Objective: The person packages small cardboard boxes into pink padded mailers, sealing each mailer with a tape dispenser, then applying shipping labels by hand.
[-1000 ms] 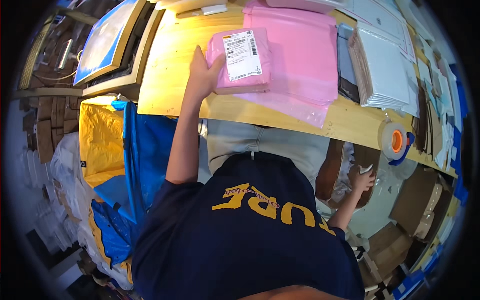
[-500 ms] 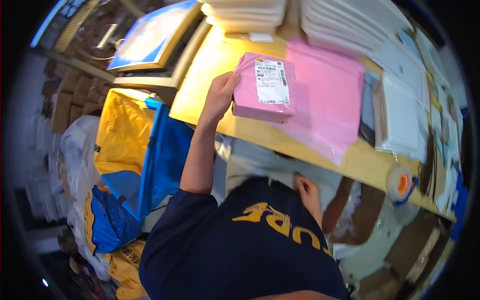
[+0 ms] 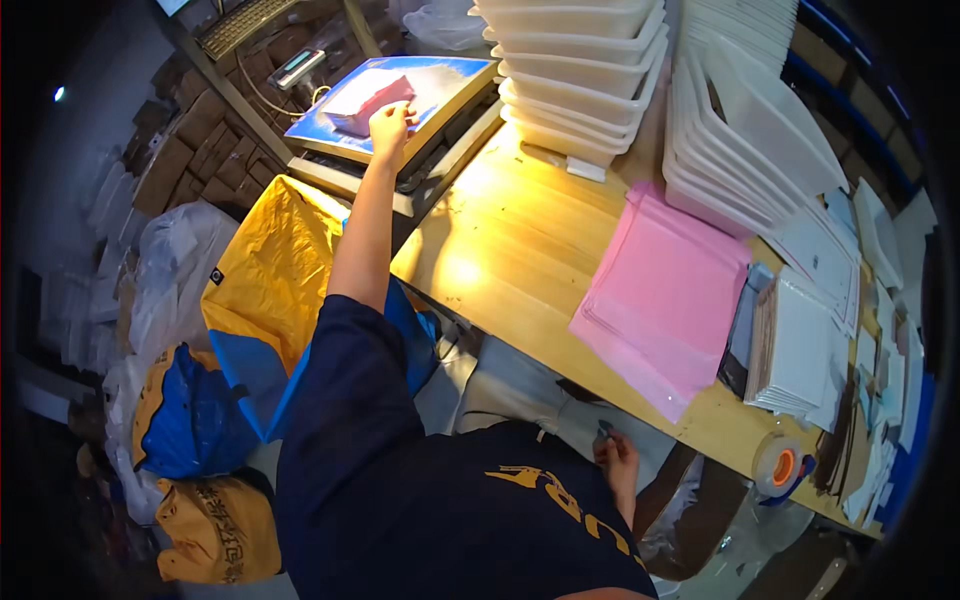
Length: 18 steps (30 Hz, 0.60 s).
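Observation:
A pink wrapped package (image 3: pixel 372 108) lies on the blue and white top of a weighing scale (image 3: pixel 440 82), its upper face washed out by bright light. With the arm stretched far out, my left hand (image 3: pixel 390 128) is at the package's near right edge, fingers curled against it; the exact grip is partly hidden. Low by my body, in front of the table edge, my right hand (image 3: pixel 619 462) is closed around a small dark grey object (image 3: pixel 604 431), too small to name. Pink plastic mailer bags (image 3: pixel 665 290) lie stacked flat on the wooden table (image 3: pixel 490 250).
White plastic trays (image 3: pixel 575 85) stand in tall stacks at the table's back. White packets (image 3: pixel 795 345) and a tape roll (image 3: pixel 780 466) are on the right. A yellow and blue sack (image 3: pixel 275 270) gapes open below the scale. Brown cartons (image 3: pixel 205 140) are piled behind.
My left hand has carried the pink package from above the table leftward and away onto the scale. The view has shifted, showing more of the tray stacks. My right hand stays low.

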Motion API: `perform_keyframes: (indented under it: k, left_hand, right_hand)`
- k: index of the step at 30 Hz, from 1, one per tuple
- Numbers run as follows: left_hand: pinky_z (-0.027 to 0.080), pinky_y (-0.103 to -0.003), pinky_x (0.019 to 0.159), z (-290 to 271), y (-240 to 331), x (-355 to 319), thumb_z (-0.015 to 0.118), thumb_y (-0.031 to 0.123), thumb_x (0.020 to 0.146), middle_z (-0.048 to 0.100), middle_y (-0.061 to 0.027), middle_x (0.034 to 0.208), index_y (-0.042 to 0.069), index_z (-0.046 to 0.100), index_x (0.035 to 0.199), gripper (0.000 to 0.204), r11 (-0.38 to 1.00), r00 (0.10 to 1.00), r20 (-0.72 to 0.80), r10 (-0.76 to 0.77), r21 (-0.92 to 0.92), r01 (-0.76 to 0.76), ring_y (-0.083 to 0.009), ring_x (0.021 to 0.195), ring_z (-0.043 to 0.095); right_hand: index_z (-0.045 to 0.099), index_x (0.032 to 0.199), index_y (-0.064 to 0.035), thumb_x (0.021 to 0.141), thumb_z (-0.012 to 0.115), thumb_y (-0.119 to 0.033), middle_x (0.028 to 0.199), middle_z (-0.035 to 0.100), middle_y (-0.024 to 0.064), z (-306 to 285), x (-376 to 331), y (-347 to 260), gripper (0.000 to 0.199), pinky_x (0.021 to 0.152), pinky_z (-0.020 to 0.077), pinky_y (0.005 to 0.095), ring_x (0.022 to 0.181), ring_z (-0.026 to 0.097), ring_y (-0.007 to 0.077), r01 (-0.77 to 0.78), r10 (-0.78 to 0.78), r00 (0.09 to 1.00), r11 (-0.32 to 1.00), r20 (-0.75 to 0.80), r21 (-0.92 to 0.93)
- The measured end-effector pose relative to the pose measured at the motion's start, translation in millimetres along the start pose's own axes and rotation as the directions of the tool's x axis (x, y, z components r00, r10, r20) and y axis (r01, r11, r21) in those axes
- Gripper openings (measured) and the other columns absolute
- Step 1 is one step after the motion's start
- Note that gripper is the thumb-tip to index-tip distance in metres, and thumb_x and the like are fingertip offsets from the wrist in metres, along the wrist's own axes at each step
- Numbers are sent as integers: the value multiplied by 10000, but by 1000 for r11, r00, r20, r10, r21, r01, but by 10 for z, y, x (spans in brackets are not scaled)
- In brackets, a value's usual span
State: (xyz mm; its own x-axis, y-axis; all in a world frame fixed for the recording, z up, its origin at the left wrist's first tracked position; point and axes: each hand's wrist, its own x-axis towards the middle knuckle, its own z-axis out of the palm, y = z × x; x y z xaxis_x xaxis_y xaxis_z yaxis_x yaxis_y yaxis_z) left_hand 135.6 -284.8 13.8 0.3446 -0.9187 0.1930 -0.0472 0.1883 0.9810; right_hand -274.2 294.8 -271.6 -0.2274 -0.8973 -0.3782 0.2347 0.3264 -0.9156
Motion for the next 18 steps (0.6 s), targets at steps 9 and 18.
perform_keyframes:
  k: [9, 18]
  left_hand:
    - [535, -470, 847, -835, -182, 1153, 596, 296, 918, 721, -175, 1099, 44, 720, 1099, 334, 128, 749, 210, 628, 922, -366, -389, 972, 685]
    - [474, -413, 1052, -927, 265, 1590, 609, 408, 957, 606, -203, 1383, 19, 545, 1427, 614, -115, 681, 645, 345, 750, -652, -375, 1214, 610]
  right_hand:
    - [638, 1231, 20, 1021, 572, -137, 879, 682, 96, 81, -74, -244, 270, 684, 523, 272, 705, 632, 170, -74, 78, 997, 965, 7, -251]
    - [727, 1103, -18, 1003, 675, -212, 922, 736, 56, -88, -642, -2288, 225, 756, 546, 269, 792, 665, 122, -169, 304, 918, 881, 255, -442]
